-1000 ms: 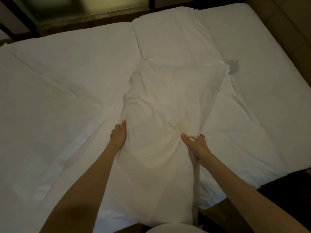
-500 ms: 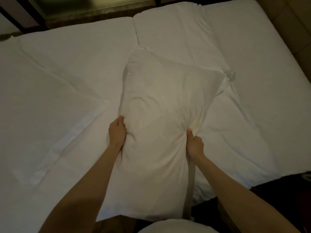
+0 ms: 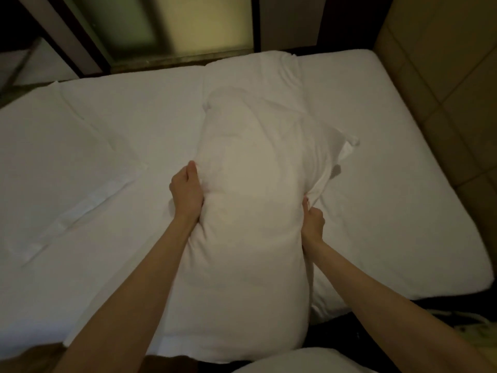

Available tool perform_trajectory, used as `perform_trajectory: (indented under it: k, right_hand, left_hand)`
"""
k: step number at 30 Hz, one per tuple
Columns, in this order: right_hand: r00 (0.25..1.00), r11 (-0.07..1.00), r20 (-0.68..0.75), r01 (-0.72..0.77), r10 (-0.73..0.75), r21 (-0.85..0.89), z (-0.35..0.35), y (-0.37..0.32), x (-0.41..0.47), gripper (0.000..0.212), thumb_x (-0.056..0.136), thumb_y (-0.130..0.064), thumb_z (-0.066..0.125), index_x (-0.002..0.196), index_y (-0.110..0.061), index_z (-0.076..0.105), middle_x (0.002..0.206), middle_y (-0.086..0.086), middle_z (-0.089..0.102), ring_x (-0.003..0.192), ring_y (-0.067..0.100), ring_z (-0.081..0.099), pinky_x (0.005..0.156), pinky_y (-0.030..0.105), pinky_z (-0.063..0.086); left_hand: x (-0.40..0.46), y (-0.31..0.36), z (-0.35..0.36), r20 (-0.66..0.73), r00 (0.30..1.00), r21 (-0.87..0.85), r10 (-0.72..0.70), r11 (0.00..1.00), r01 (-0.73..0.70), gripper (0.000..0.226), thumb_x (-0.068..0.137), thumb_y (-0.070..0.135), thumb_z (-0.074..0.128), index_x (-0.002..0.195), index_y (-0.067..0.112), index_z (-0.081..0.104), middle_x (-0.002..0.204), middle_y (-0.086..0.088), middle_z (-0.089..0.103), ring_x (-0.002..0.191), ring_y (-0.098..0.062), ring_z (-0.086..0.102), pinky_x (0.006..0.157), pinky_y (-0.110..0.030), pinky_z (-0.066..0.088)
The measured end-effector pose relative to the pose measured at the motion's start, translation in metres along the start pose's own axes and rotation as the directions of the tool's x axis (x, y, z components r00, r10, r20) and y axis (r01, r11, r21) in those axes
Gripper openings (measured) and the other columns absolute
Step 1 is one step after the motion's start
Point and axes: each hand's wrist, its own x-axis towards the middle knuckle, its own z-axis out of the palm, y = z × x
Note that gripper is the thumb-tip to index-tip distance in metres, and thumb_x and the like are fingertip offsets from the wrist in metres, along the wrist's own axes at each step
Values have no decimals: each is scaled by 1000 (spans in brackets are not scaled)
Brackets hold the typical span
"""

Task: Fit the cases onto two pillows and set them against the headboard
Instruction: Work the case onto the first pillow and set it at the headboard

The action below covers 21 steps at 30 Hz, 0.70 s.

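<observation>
— Where's the pillow (image 3: 250, 211)?

— Lengthwise on the white bed (image 3: 376, 211), its near end over the mattress edge, its far end pointing at a second pillow (image 3: 250, 68) lying at the bed's far edge.

— And the hands?

— The left hand (image 3: 187, 191) grips the pillow's left side, thumb on top. The right hand (image 3: 312, 222) pinches the pillowcase (image 3: 333, 146) fabric at the right side (loose cloth bunches beyond it).

— Anything else?

— A flat folded pillowcase (image 3: 67, 189) lies left, apart. The padded headboard (image 3: 441, 84) stands right.
</observation>
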Motion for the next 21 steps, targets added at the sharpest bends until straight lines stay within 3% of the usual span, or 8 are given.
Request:
perform_trajectory:
  k: [6,9,12,15,17,21]
  right_hand:
    - [986,986,-147,101,-81,133,-81,-20,19,62,97,-46,40,88,14,58,94,32,65,86,41,61,65,34,39]
    - [974,972,-202,145,-106,187,-108,-34,32,55,98,-42,41,86,9,59,88,27,64,83,36,60,66,33,39]
    - [961,961,-247,180,-126,210,-123,-53,45,48,98,-38,43,67,-2,51,66,11,55,69,23,49,61,33,35]
    - [943,946,-295,229,-156,231,-133,-78,61,48,98,-35,45,56,-14,40,57,1,44,57,14,40,56,32,31]
    - [927,938,-317,275,-201,210,-136,-97,72,49,99,-32,45,53,-16,36,54,-1,41,53,11,36,57,31,30]
    - [886,918,-366,361,-284,162,-140,-138,96,54,99,-35,43,52,-9,37,53,3,42,52,11,36,51,31,28]
  left_hand:
    - [-32,72,70,74,986,-106,149,984,-140,45,99,31,42,59,24,24,56,7,29,52,-5,25,52,-26,22]
    - [-37,102,99,121,969,-164,214,967,-194,44,99,32,42,60,24,24,57,8,29,50,-2,24,50,-22,21]
    - [-33,128,119,142,953,-201,268,950,-237,46,100,32,42,58,24,24,56,8,30,50,-2,26,50,-21,22]
    - [-18,153,137,155,940,-231,305,936,-265,44,100,32,41,60,20,27,58,4,30,57,-9,29,55,-27,23]
    - [-4,166,147,143,935,-253,324,925,-282,44,100,32,40,60,17,29,59,1,31,59,-13,30,56,-28,23]
    - [26,191,169,43,925,-239,377,903,-357,50,101,27,40,54,21,25,53,6,30,52,-6,25,50,-21,20]
